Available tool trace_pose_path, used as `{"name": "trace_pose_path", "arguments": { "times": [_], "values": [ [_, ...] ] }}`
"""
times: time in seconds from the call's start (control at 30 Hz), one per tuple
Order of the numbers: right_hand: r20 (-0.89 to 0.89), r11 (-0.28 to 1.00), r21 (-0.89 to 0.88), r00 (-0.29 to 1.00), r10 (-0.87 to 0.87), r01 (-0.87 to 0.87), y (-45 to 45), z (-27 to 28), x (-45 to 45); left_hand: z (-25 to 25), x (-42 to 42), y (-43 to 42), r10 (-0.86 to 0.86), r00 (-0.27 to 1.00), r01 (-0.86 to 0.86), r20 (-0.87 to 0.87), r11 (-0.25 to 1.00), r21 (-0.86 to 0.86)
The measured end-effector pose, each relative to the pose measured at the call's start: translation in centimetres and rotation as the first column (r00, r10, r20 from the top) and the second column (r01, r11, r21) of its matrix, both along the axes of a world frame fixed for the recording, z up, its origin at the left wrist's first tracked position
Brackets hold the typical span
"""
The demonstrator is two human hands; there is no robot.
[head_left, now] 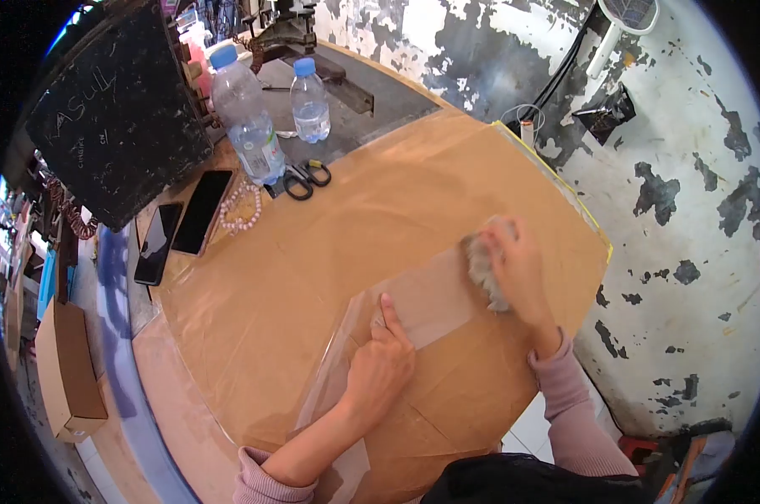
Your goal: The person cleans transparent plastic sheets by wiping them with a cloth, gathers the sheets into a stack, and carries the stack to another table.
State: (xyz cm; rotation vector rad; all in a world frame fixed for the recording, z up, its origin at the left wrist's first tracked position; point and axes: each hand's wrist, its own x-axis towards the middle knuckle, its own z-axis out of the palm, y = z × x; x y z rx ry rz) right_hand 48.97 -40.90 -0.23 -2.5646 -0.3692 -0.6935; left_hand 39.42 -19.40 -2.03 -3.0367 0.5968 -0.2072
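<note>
My right hand (514, 265) is closed on a wad of grey, fluffy cloth (483, 273), slightly blurred, at the right part of the brown paper sheet (287, 260). Under the wad lies one end of a pale, translucent rectangular piece (430, 298), flat on the paper. My left hand (381, 365) rests at the other end of this piece, its index finger stretched out and pressing down, the other fingers curled. Beside that hand, a second clear strip (325, 370) runs diagonally toward my left forearm. The thumb of my left hand is partly hidden.
Two blue-capped plastic bottles (258, 147) stand at the back, near black-handled scissors (306, 179). A bead bracelet (241, 208) and two phones (203, 212) lie at the left edge. A black board (119, 109) rises behind them. A peeling wall (665, 252) bounds the right side.
</note>
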Motion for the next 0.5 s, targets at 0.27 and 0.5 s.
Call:
{"name": "trace_pose_path", "arguments": {
  "times": [0.27, 0.5],
  "values": [
    [-0.074, 0.929, -0.142, 0.939, 0.335, -0.342, 4.8, -1.5, 0.3, 0.2, -0.3, -0.2, 0.019, 1.0, -0.018, -0.007, 0.999, 0.046],
    [-0.04, 0.999, -0.024, 0.999, 0.025, -0.026, 0.4, -1.4, 3.9, -0.2, 0.0, -0.3, 0.02, 1.0, -0.021, 0.01, 1.0, 0.004]
  ]
}}
